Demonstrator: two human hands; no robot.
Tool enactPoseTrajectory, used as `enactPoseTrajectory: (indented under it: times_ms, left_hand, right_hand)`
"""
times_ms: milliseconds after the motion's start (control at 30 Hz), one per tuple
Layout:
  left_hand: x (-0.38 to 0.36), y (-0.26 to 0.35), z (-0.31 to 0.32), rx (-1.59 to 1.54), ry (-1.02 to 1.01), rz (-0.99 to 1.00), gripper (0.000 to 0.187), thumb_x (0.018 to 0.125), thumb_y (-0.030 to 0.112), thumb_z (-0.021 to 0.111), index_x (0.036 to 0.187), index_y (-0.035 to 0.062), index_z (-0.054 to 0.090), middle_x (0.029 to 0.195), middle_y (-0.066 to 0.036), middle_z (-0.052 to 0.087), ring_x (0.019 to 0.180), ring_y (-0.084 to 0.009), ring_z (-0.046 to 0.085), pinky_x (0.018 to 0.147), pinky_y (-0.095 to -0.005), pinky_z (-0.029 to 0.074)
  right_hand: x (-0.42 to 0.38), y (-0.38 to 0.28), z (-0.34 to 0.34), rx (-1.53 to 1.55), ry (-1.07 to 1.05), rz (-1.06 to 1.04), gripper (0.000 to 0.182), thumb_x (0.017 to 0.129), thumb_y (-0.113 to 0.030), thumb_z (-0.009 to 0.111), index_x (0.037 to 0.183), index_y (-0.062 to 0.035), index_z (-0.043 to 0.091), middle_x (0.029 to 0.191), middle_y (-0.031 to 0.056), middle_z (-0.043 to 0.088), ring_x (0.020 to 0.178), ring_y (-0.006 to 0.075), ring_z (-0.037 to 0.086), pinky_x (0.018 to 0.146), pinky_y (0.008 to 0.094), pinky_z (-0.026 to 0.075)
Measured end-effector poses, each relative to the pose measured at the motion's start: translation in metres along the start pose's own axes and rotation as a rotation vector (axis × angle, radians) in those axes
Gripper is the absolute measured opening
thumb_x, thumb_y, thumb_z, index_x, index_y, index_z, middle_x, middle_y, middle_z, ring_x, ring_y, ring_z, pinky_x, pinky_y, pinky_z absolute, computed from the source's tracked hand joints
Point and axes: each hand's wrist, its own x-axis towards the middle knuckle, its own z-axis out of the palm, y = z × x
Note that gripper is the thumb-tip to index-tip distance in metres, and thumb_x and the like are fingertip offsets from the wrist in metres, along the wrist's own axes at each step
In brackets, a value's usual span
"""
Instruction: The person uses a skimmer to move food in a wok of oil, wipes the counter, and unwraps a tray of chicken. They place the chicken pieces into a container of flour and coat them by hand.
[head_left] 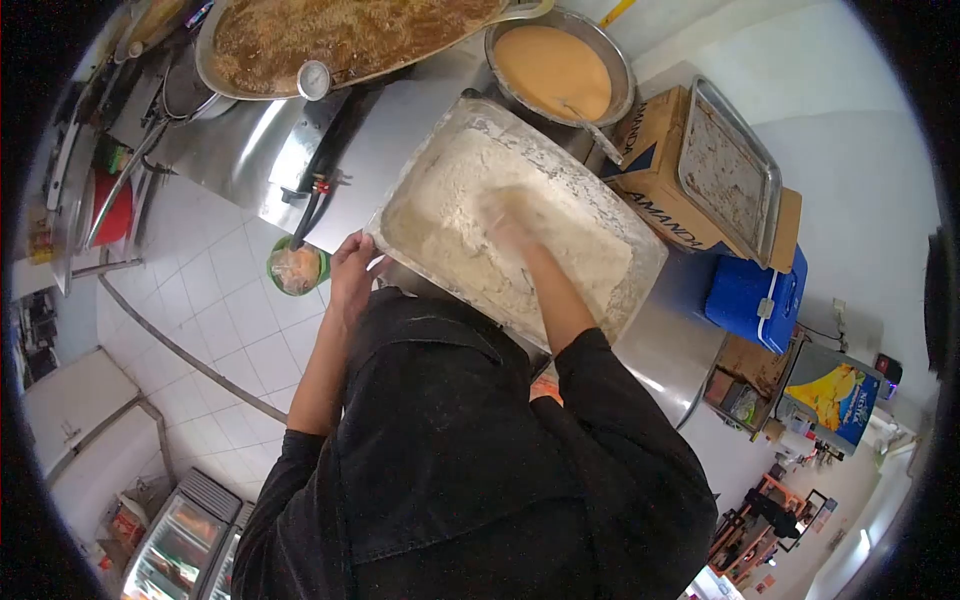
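Note:
A large rectangular metal tray (655,262) of pale flour (450,190) lies in front of me at a slant. My left hand (352,268) is closed on the tray's near left corner, fingers at the rim. In the middle of the flour is my right hand (508,222), smeared by motion, so its fingers cannot be made out. Whether it holds anything is hidden. Beyond the tray stands a metal bowl (628,75) of orange batter (553,72), with a metal utensil handle (603,143) sticking out over its edge.
A wide pan (205,55) of bubbling oil with a dial thermometer (314,80) sits at the upper left. To the right are a cardboard box (655,215) bearing a stained metal tray (735,165), and a blue cooler (757,300). A green bin (284,280) stands on the tiled floor.

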Motion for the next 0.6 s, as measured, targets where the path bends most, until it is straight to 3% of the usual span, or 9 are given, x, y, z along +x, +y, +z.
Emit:
enactPoseTrajectory:
  times_ms: [67,133,200,267,333,367,467,600]
  left_hand:
    - [0.000,-0.001,0.000,-0.011,0.001,0.010,0.018,0.099,0.020,0.052,0.109,0.0072,0.060,0.104,-0.002,0.064,0.100,-0.0170,0.061,0.091,-0.0384,0.052]
    - [-0.001,-0.002,-0.001,-0.017,0.018,0.010,0.019,0.099,0.020,0.052,0.110,0.0066,0.060,0.104,-0.003,0.064,0.100,-0.0173,0.061,0.091,-0.0382,0.052]
    - [0.000,-0.004,-0.001,-0.020,0.042,0.001,0.019,0.100,0.020,0.051,0.111,0.0064,0.060,0.104,-0.004,0.064,0.100,-0.0179,0.061,0.092,-0.0381,0.052]
    - [-0.001,-0.007,-0.005,-0.035,0.027,0.008,0.020,0.100,0.020,0.051,0.111,0.0058,0.059,0.104,-0.005,0.064,0.099,-0.0182,0.062,0.092,-0.0384,0.052]
    - [0.005,-0.010,-0.001,-0.046,0.005,0.003,0.020,0.099,0.019,0.052,0.111,0.0050,0.060,0.103,-0.005,0.064,0.098,-0.0180,0.062,0.090,-0.0380,0.053]
    - [0.004,-0.008,-0.003,-0.045,0.014,0.002,0.021,0.099,0.019,0.054,0.112,0.0046,0.060,0.102,-0.004,0.064,0.097,-0.0175,0.062,0.087,-0.0374,0.053]
    - [0.003,-0.008,-0.005,-0.037,0.014,0.001,0.019,0.098,0.021,0.055,0.108,0.0056,0.061,0.100,-0.003,0.064,0.094,-0.0155,0.061,0.084,-0.0355,0.053]
    - [0.002,-0.008,-0.007,-0.016,0.012,-0.023,0.016,0.099,0.022,0.054,0.100,0.0063,0.060,0.096,-0.002,0.063,0.090,-0.0140,0.060,0.084,-0.0348,0.054]
  right_hand:
    - [-0.058,-0.057,-0.007,0.042,-0.185,0.010,0.045,0.094,-0.040,0.046,0.125,-0.0088,0.057,0.127,0.0167,0.056,0.128,0.0339,0.042,0.113,0.0455,0.024]
    - [-0.074,-0.040,0.011,-0.234,-0.064,-0.166,0.042,0.095,-0.044,0.045,0.117,-0.0118,0.059,0.110,0.0128,0.060,0.116,0.0301,0.050,0.113,0.0465,0.024]
    - [-0.065,0.037,0.038,-0.496,0.317,-0.475,0.043,0.095,-0.047,0.044,0.116,-0.0135,0.060,0.106,0.0123,0.063,0.116,0.0279,0.050,0.115,0.0466,0.015]
    - [-0.063,0.161,0.073,-0.738,0.613,-0.512,0.046,0.094,-0.048,0.046,0.121,-0.0136,0.060,0.114,0.0150,0.063,0.123,0.0286,0.048,0.116,0.0469,0.012]
    - [-0.094,0.195,0.044,-0.740,0.394,-0.128,0.050,0.090,-0.050,0.051,0.124,-0.0133,0.059,0.118,0.0158,0.063,0.118,0.0298,0.052,0.109,0.0471,0.027]
    - [-0.110,0.190,0.019,-0.598,0.197,0.055,0.054,0.089,-0.051,0.054,0.126,-0.0130,0.059,0.118,0.0156,0.063,0.114,0.0301,0.055,0.105,0.0465,0.034]
    - [-0.105,0.242,0.031,-0.279,0.267,0.418,0.048,0.093,-0.042,0.049,0.125,-0.0068,0.056,0.105,0.0148,0.064,0.098,0.0252,0.059,0.092,0.0422,0.043]
    - [-0.087,0.232,0.079,0.255,0.445,0.543,0.047,0.094,-0.041,0.048,0.126,-0.0064,0.055,0.106,0.0145,0.063,0.098,0.0248,0.059,0.092,0.0406,0.043]
